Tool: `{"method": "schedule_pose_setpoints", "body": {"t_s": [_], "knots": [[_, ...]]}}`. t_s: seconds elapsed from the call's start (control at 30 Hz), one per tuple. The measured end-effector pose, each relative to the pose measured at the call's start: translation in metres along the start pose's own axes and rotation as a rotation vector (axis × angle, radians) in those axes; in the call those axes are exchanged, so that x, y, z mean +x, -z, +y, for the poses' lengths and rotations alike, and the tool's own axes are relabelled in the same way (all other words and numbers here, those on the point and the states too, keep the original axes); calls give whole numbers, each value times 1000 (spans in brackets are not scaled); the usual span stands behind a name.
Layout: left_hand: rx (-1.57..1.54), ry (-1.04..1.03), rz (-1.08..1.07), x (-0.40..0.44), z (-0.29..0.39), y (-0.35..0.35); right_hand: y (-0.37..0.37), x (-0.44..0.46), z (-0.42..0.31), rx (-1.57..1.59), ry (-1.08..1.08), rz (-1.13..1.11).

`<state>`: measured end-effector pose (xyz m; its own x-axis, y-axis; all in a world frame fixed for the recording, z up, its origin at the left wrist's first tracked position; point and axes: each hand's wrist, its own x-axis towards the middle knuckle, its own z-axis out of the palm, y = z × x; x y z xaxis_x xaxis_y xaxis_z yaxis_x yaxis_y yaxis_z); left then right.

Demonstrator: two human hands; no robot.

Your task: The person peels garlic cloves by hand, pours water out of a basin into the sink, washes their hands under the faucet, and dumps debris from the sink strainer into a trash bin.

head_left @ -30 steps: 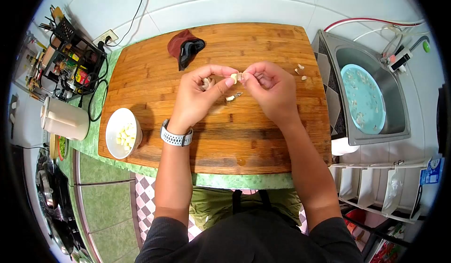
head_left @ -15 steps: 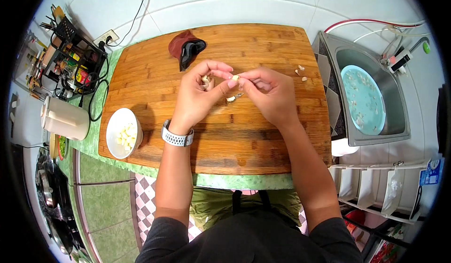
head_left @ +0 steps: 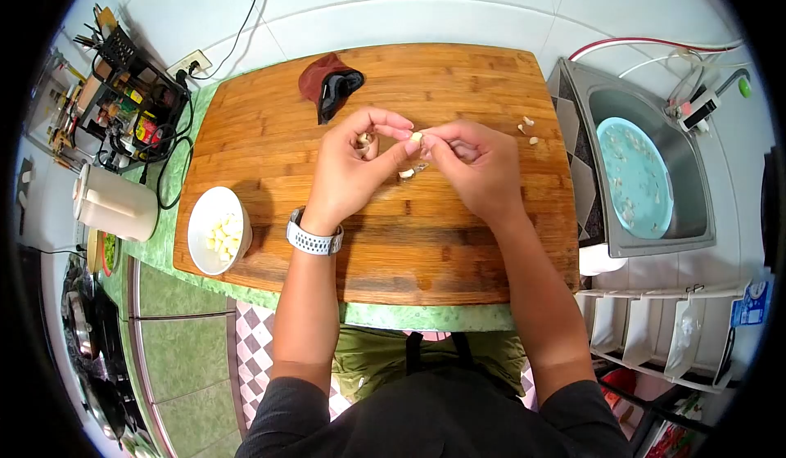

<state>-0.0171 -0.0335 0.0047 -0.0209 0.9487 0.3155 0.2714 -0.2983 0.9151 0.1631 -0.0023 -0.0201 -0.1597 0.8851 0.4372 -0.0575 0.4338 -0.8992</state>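
Note:
Above the wooden board [head_left: 393, 261], a pale garlic clove [head_left: 417, 137] is pinched between the fingertips of both hands. My left hand [head_left: 350, 163] is closed, with more garlic cloves [head_left: 364, 140] tucked in its curled fingers. My right hand [head_left: 479, 163] is closed too, its thumb and forefinger at the clove's right end. Just below the fingers, a piece of garlic [head_left: 407, 174] lies on the board beside what looks like a small blade, mostly hidden. A white bowl [head_left: 199, 249] of peeled cloves stands at the board's left front.
A dark red and black cloth item [head_left: 319, 81] lies at the back of the board. Small garlic bits [head_left: 528, 121] are scattered at its right. Beyond, a steel sink [head_left: 696, 188] holds a light blue basin [head_left: 665, 204] of water with floating pieces. A beige jug [head_left: 119, 204] stands left.
Both hands stay together around the clove, with slight finger movement that turns it a little. The whole view has shifted slightly; the bowl and cloth item have kept their places.

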Motion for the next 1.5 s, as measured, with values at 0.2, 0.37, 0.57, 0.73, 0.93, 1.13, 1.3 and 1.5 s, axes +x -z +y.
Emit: {"method": "schedule_pose_setpoints", "body": {"t_s": [0.2, 0.37, 0.57, 0.73, 0.93, 1.13, 1.3, 1.5], "knots": [[-51, -16, -36, 1, -7, -2, 2, 1, -10, -176, 13, 24], [-68, 50, -84, -1, -2, -3, 1, -1, -13, -193, -13, 49], [-39, 4, -84, 0, -6, -3, 2, 0, 0, 36, -66, -18], [-161, 18, -100, -1, -1, -3, 5, 1, -7, 214, -142, -71], [-93, 63, -60, -2, 4, -2, -2, 1, -9, 134, -128, -38], [111, 19, -16, -4, 6, -6, -1, -1, 2, 28, -10, 21], [149, -9, -22, -3, 2, -7, 1, -1, -4, -81, 4, 14], [101, 49, -74, -2, -2, -6, 3, 1, -3, -222, 75, 25]]}}
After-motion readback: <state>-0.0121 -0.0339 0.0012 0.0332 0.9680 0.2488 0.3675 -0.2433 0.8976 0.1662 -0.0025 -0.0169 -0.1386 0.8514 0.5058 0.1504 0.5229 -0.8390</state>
